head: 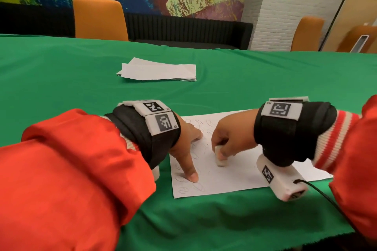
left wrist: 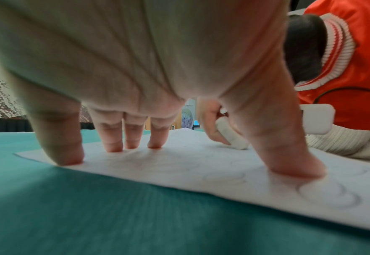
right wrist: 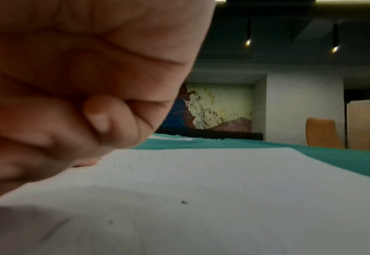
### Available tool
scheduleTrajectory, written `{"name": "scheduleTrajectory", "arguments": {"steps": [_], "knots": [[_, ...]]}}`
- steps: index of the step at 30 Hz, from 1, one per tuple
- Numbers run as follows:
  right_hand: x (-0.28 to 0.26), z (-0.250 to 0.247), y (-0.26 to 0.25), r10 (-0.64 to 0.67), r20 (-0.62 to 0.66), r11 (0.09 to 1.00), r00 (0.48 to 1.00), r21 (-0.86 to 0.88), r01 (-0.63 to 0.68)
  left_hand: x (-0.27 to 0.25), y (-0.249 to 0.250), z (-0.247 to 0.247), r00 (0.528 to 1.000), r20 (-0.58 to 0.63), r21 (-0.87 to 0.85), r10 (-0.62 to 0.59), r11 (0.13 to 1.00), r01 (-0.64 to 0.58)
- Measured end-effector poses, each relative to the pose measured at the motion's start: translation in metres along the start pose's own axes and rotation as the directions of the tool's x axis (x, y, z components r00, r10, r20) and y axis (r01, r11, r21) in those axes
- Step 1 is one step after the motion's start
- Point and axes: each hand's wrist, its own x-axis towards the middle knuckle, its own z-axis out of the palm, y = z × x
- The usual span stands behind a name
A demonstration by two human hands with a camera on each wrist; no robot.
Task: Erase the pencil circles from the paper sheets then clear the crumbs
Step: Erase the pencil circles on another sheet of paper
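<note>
A white paper sheet (head: 240,173) with faint pencil circles (head: 199,186) lies on the green cloth near the front edge. My left hand (head: 186,149) presses straight, spread fingertips on the sheet's left part; in the left wrist view the thumb (left wrist: 288,155) and fingers (left wrist: 114,138) stand on the paper (left wrist: 201,169). My right hand (head: 230,138) pinches a white eraser (head: 220,156), its end touching the sheet's middle. The eraser (left wrist: 231,136) also shows in the left wrist view. Dark crumbs (right wrist: 183,202) lie on the paper (right wrist: 223,181) in the right wrist view, where my right hand (right wrist: 70,103) is curled.
A stack of white sheets (head: 159,70) lies farther back on the green tablecloth (head: 61,79). Orange chairs (head: 100,19) stand behind the table. A black cable (head: 324,195) runs from the right wrist camera toward the table's front edge.
</note>
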Motion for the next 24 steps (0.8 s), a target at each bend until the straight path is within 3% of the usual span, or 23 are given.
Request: {"name": "scheduleTrajectory", "arguments": {"steps": [6,10,14,19,24], "knots": [[-0.007,0.004,-0.009,-0.093,0.141,0.995,0.986,0.052,0.086,0.001,-0.001,0.001,1.0,-0.001,-0.02,0.003,1.0,-0.003],[0.007,-0.004,0.005,0.015,-0.01,0.999,1.0,0.032,-0.015,0.006,-0.004,0.0,1.0,0.01,0.003,0.009,1.0,-0.009],[0.016,-0.009,0.009,0.026,-0.127,0.997,0.992,0.074,-0.017,0.006,-0.007,0.001,1.0,0.016,-0.025,-0.02,0.999,0.02],[0.02,-0.005,-0.002,-0.051,-0.154,0.998,0.987,-0.051,0.043,0.004,-0.007,0.001,0.999,0.003,-0.05,-0.035,0.998,0.035],[0.013,-0.005,-0.008,-0.145,-0.031,0.983,0.989,-0.122,0.14,0.004,-0.006,0.001,1.0,0.006,-0.005,-0.011,1.0,0.011]]}}
